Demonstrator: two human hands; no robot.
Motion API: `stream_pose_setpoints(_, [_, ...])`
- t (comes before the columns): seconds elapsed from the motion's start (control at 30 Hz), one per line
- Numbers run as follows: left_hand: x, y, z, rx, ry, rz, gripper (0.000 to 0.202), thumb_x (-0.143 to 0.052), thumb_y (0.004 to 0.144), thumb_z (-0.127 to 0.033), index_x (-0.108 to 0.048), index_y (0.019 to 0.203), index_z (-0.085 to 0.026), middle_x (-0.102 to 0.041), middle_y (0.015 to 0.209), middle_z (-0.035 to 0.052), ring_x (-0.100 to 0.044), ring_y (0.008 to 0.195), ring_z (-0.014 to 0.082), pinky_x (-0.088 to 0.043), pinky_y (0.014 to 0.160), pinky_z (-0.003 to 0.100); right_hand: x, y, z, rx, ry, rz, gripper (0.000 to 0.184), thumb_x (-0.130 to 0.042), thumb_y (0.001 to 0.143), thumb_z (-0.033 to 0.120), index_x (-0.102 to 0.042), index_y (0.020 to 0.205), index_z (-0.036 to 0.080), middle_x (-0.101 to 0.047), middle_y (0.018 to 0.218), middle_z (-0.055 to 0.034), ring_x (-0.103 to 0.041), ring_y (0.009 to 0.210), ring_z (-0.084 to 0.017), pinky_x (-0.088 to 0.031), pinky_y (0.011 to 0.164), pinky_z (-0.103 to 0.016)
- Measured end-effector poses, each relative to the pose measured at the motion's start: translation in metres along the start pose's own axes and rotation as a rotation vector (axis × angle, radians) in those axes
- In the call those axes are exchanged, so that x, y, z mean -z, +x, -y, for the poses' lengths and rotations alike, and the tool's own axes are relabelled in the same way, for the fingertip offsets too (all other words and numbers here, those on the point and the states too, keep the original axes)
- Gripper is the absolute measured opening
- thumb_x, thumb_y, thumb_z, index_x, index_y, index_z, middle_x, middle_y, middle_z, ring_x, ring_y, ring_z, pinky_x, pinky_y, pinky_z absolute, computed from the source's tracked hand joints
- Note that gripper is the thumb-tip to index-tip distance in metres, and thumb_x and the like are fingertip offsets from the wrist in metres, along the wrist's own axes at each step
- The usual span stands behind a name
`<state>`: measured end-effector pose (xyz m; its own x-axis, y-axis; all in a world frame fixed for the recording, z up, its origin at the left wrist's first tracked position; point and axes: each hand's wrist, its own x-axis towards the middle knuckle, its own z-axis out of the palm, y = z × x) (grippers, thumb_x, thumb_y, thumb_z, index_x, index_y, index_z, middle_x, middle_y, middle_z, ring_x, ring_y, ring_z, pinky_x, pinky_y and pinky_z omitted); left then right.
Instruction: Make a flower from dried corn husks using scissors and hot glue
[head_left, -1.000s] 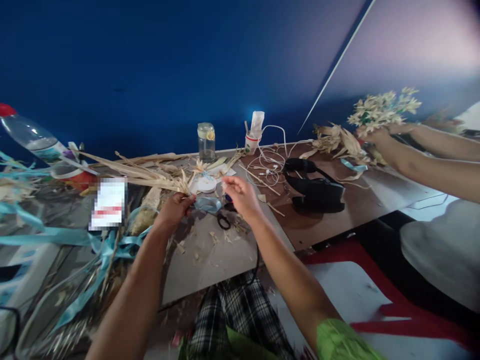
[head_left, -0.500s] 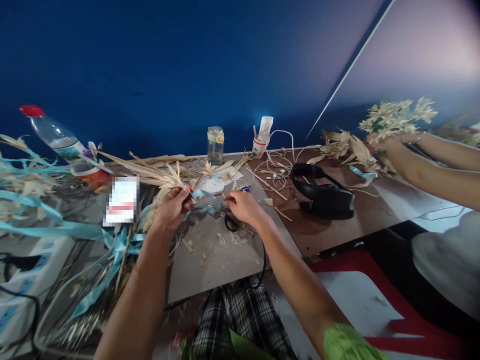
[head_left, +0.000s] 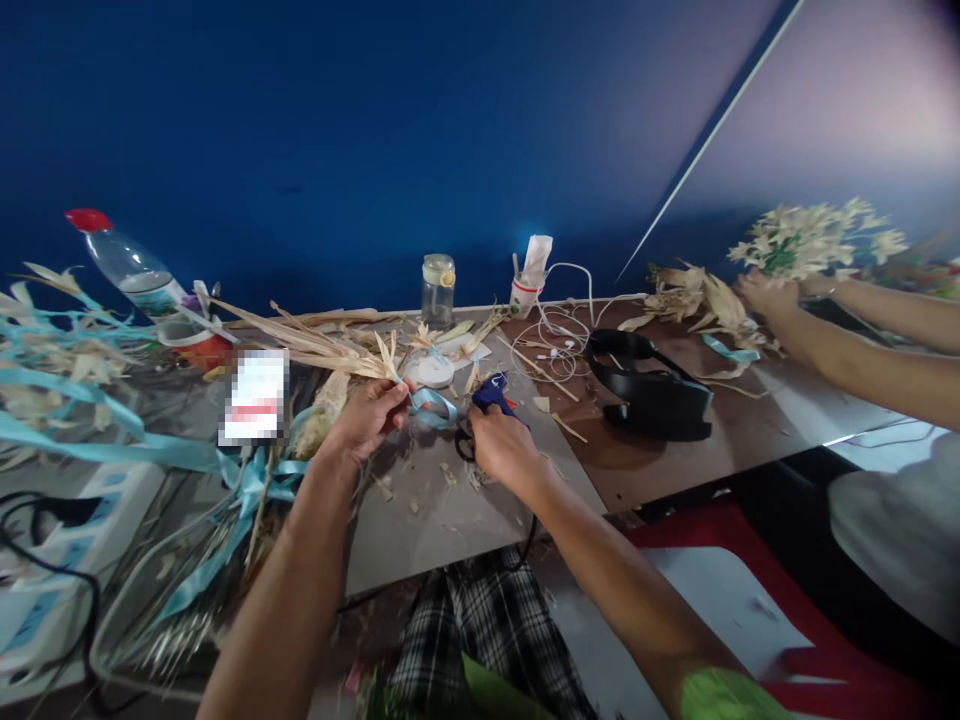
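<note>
My left hand (head_left: 375, 415) pinches the base of a small dried-husk flower (head_left: 388, 360). A light blue ribbon (head_left: 435, 410) loops out to the right from those fingertips. My right hand (head_left: 504, 440) is closed round a dark blue glue gun (head_left: 493, 390), partly hidden under the fingers. A black loop (head_left: 464, 443), whose kind I cannot make out, lies just left of that hand. Behind the ribbon sits a white round lid-like disc (head_left: 431, 372), with another husk flower (head_left: 427, 340) by it. Both hands are above a grey board (head_left: 420, 530) strewn with husk scraps.
A phone (head_left: 255, 398), a red-capped bottle (head_left: 142, 275) and a white power strip (head_left: 67, 570) are on the left. Behind stand a glass jar (head_left: 438, 290) and a paper cup (head_left: 526, 295). White earphones (head_left: 555, 350) and a black headset (head_left: 652, 390) lie right. Another person's hands (head_left: 772, 295) hold husk flowers.
My right hand has closed on the glue gun, more of which now shows. My left hand still pinches the flower, and the ribbon loop beside it has opened out. The view has shifted slightly.
</note>
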<state>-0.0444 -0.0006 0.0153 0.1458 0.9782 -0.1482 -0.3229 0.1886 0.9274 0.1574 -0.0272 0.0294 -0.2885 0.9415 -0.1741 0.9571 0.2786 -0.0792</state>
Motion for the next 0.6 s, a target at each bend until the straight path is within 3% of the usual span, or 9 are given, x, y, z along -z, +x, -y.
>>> stream_pose_setpoints(0.23, [0.0018,-0.0006,0.0022,-0.006,-0.036,0.066,0.030,-0.078,0.063,-0.034,-0.063,0.077,-0.012,-0.067,0.063,0.0059,-0.043,0.042,0.0047,-0.030,0.042,0.018,-0.0026,-0.0037,-0.0031,0.016,0.000,0.032,0.039,-0.035,0.085,0.010,-0.052,0.121,0.012,-0.059,0.108,-0.0190,-0.067,0.092,-0.029,-0.051,0.073,-0.037])
stream_pose_setpoints(0.4, [0.0007,-0.0019,0.0018,0.000,-0.078,0.086,0.028,-0.079,0.062,-0.031,-0.065,0.076,-0.012,-0.064,0.060,0.0036,-0.043,0.041,0.0048,-0.030,0.042,0.019,-0.0037,-0.0016,-0.0025,0.056,0.035,0.057,0.042,-0.044,0.087,0.021,-0.046,0.129,0.014,-0.058,0.113,-0.0185,-0.065,0.096,-0.029,-0.050,0.075,-0.036])
stream_pose_setpoints(0.6, [0.0012,-0.0023,0.0014,-0.021,-0.112,0.112,0.024,-0.078,0.063,-0.030,-0.066,0.074,-0.012,-0.061,0.057,0.0018,-0.042,0.042,0.0043,-0.032,0.044,0.019,-0.0066,-0.0012,0.0027,0.043,0.005,0.045,0.037,-0.047,0.084,0.016,-0.054,0.120,0.012,-0.059,0.113,-0.0209,-0.065,0.097,-0.029,-0.050,0.075,-0.036])
